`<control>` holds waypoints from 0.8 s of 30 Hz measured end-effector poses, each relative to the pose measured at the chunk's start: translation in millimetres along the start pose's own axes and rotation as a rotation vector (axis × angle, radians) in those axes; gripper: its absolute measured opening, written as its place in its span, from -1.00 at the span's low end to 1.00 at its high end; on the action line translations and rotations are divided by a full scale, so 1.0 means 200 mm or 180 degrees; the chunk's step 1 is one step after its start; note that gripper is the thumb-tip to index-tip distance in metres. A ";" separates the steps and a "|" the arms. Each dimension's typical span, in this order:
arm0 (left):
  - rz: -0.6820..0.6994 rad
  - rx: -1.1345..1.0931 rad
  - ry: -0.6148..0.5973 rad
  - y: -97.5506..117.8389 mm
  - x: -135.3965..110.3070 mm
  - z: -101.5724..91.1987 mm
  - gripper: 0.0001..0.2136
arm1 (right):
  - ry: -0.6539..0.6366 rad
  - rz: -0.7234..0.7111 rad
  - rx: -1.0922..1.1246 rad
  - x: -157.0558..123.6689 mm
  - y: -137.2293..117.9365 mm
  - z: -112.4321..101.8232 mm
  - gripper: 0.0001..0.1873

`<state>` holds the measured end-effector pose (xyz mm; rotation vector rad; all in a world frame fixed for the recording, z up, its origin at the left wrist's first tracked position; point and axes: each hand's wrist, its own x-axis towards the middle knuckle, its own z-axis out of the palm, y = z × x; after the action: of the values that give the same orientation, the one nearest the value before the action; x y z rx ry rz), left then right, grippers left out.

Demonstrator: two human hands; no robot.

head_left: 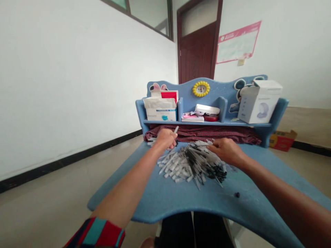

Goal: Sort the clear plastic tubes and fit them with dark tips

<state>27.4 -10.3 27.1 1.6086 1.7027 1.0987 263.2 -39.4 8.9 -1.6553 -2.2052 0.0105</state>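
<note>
My left hand (166, 138) is closed around a short whitish plastic tube (176, 130), which looks like a pen barrel; its end sticks out above the fingers. Across the pile, my right hand (228, 150) pinches one end of a thin dark stick (201, 145), perhaps a pen refill, pointing left. Below and between both hands lies a heap of white tubes (176, 167), mixed with slim clear and dark sticks (195, 158). Small black end pieces (217, 172) gather at the heap's right side. More white tubes (151, 141) lie just behind my left hand.
The blue desk (165, 203) has a raised shelf at its back with a mask box (161, 114), a white carton (260, 103) and a yellow clock (201, 89). Folded checked cloth (219, 133) lies under the shelf. A small dark piece (237, 195) sits near the front right.
</note>
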 end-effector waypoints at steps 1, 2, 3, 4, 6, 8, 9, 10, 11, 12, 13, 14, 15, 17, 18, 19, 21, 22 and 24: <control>-0.0057 0.0318 -0.0136 -0.03 -0.01 0.03 -0.75 | -0.0044 0.0060 -0.0132 0.02 0.03 0.00 -0.57; -0.0111 0.0612 -0.0267 -0.05 -0.02 0.05 -0.74 | -0.0086 0.0092 -0.0250 0.03 0.04 0.01 -0.57; -0.0161 0.0884 -0.0389 -0.07 -0.03 0.07 -0.73 | -0.0126 0.0103 -0.0348 0.04 0.06 0.01 -0.57; -0.0202 0.1136 -0.0493 -0.09 -0.03 0.08 -0.73 | -0.0162 0.0114 -0.0425 0.05 0.06 0.01 -0.57; -0.0241 0.1581 -0.0631 -0.11 -0.04 0.09 -0.75 | -0.0255 0.0150 -0.0522 0.08 0.07 0.01 -0.56; -0.0220 0.1959 -0.0678 -0.12 -0.05 0.09 -0.77 | -0.0321 0.0213 -0.0584 0.11 0.08 0.00 -0.54; -0.0194 0.2124 -0.0686 -0.12 -0.06 0.09 -0.77 | -0.0341 0.0230 -0.0604 0.12 0.09 0.00 -0.53; -0.0158 0.2272 -0.0688 -0.12 -0.06 0.09 -0.78 | -0.0353 0.0227 -0.0613 0.13 0.10 0.00 -0.52; -0.0115 0.2405 -0.0686 -0.12 -0.07 0.09 -0.79 | -0.0369 0.0187 -0.0599 0.13 0.11 0.00 -0.52; -0.0064 0.2522 -0.0680 -0.12 -0.07 0.09 -0.81 | -0.0388 0.0109 -0.0566 0.13 0.12 0.00 -0.52; -0.0005 0.2624 -0.0672 -0.12 -0.07 0.09 -0.82 | -0.0422 0.0001 -0.0516 0.12 0.13 0.00 -0.52; 0.0057 0.2712 -0.0662 -0.12 -0.07 0.09 -0.82 | -0.0464 -0.0122 -0.0460 0.11 0.14 0.00 -0.52; 0.0116 0.2786 -0.0649 -0.13 -0.06 0.09 -0.82 | -0.0499 -0.0230 -0.0409 0.10 0.15 0.00 -0.53; 0.0213 0.2902 -0.0619 -0.13 -0.06 0.10 -0.80 | -0.0535 -0.0358 -0.0368 0.08 0.14 0.01 -0.53; 0.0245 0.2946 -0.0606 -0.14 -0.05 0.10 -0.79 | -0.0537 -0.0366 -0.0384 0.07 0.14 0.01 -0.54; 0.0269 0.2983 -0.0594 -0.14 -0.05 0.10 -0.78 | -0.0533 -0.0353 -0.0416 0.07 0.12 0.01 -0.54; 0.0303 0.3044 -0.0585 -0.14 -0.04 0.11 -0.77 | -0.0536 -0.0286 -0.0537 0.09 0.09 0.01 -0.55; 0.0322 0.3067 -0.0588 -0.14 -0.04 0.11 -0.77 | -0.0545 -0.0243 -0.0616 0.10 0.06 0.00 -0.55; 0.0371 0.3098 -0.0598 -0.14 -0.05 0.11 -0.76 | -0.0557 -0.0160 -0.0779 0.13 0.02 0.01 -0.55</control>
<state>31.9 -14.3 -8.4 2.2841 2.1689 0.0779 259.6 -14.8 14.0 -1.7854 -2.4621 -0.1384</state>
